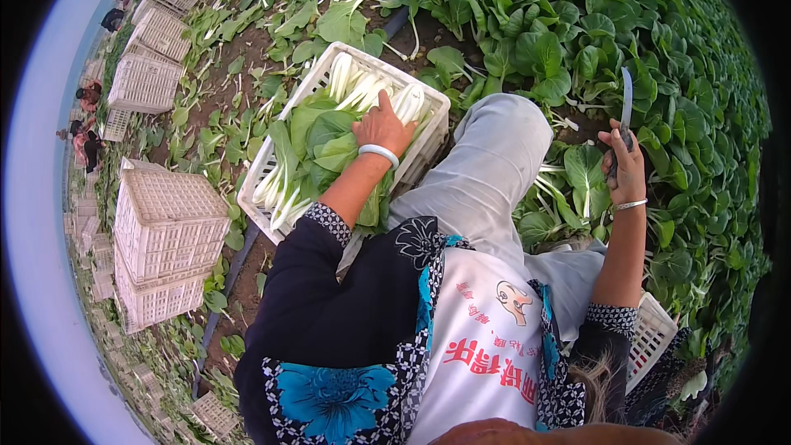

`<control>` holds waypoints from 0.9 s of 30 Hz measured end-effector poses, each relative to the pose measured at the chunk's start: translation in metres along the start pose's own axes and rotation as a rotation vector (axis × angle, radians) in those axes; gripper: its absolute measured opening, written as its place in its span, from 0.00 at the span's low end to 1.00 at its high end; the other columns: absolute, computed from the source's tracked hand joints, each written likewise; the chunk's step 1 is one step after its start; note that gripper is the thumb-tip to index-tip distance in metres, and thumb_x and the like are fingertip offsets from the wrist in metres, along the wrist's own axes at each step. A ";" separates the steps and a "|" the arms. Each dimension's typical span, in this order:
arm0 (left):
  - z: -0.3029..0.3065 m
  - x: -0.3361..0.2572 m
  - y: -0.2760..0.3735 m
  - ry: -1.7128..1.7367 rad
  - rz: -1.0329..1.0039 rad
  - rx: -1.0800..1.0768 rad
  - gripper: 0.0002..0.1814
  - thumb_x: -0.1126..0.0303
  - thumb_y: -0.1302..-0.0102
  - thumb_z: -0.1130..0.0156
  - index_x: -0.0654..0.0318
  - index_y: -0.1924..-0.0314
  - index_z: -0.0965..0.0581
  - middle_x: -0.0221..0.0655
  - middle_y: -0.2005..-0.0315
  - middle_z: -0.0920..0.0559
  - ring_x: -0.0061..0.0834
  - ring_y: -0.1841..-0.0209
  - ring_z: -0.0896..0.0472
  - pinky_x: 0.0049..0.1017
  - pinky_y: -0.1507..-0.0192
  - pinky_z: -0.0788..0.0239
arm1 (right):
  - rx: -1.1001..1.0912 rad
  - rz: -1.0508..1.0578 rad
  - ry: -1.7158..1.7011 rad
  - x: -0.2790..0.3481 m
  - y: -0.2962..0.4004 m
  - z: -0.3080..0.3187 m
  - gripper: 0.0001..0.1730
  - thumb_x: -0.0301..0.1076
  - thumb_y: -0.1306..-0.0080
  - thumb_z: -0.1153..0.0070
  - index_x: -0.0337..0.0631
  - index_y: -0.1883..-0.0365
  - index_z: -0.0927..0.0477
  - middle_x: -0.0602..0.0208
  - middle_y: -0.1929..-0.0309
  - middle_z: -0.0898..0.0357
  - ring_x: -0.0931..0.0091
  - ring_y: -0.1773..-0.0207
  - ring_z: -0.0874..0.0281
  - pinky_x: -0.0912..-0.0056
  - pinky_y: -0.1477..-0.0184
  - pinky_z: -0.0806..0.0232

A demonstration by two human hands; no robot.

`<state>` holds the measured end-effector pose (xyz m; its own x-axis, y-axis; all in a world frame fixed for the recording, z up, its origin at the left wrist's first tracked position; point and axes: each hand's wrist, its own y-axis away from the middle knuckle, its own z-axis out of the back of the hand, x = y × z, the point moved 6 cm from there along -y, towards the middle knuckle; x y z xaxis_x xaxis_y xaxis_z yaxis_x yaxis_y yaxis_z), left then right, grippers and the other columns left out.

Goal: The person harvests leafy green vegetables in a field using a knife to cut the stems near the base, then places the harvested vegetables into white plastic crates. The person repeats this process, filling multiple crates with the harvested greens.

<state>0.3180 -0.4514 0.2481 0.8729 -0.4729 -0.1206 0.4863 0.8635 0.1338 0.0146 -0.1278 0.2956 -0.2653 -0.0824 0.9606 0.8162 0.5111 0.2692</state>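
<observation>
My left hand [384, 126], with a pale bangle at the wrist, lies on leafy greens [330, 136] in a white plastic crate [259, 188]. Its index finger points towards the white stalks [361, 88] at the crate's far side; the other fingers are partly hidden, so I cannot tell whether they grip anything. More white stalks lie at the crate's near left end. Off to the right, my right hand [625, 164] grips a knife with a dark handle. The knife's curved blade [627, 96] points away from me, above the growing greens.
Dense rows of leafy greens [550, 31] grow ahead and right. Cut plants [565, 188] lie beside my knee. Stacked crates [170, 241] stand left, with people [86, 142] farther off. Another crate [649, 334] is behind my right arm. Loose leaves [346, 21] litter the soil.
</observation>
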 end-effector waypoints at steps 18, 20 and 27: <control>0.010 -0.004 0.044 -0.255 -0.618 0.105 0.35 0.46 0.36 0.48 0.56 0.33 0.37 0.50 0.35 0.39 0.51 0.30 0.47 0.47 0.31 0.58 | -0.114 -0.051 0.056 -0.016 0.015 0.037 0.21 0.42 0.32 0.44 0.47 0.43 0.28 0.73 0.61 0.20 0.88 0.80 0.38 0.83 0.81 0.42; -0.014 0.019 0.042 -0.165 -0.637 0.069 0.36 0.46 0.36 0.48 0.54 0.33 0.37 0.51 0.34 0.40 0.51 0.31 0.46 0.47 0.31 0.58 | -0.111 -0.053 0.078 -0.023 0.010 0.034 0.20 0.42 0.32 0.44 0.47 0.44 0.28 0.74 0.61 0.20 0.88 0.80 0.38 0.83 0.81 0.42; -0.111 0.045 0.013 -0.239 -0.676 -0.155 0.37 0.46 0.41 0.42 0.41 0.32 0.39 0.48 0.30 0.48 0.48 0.30 0.51 0.47 0.32 0.59 | -0.155 -0.081 0.035 -0.025 0.001 0.035 0.21 0.42 0.34 0.42 0.42 0.45 0.28 0.71 0.64 0.19 0.86 0.81 0.35 0.82 0.83 0.42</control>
<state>0.3587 -0.4420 0.1350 0.3779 -0.9212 0.0929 0.9259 0.3761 -0.0370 0.0035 -0.0951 0.2693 -0.3177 -0.1491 0.9364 0.8631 0.3635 0.3507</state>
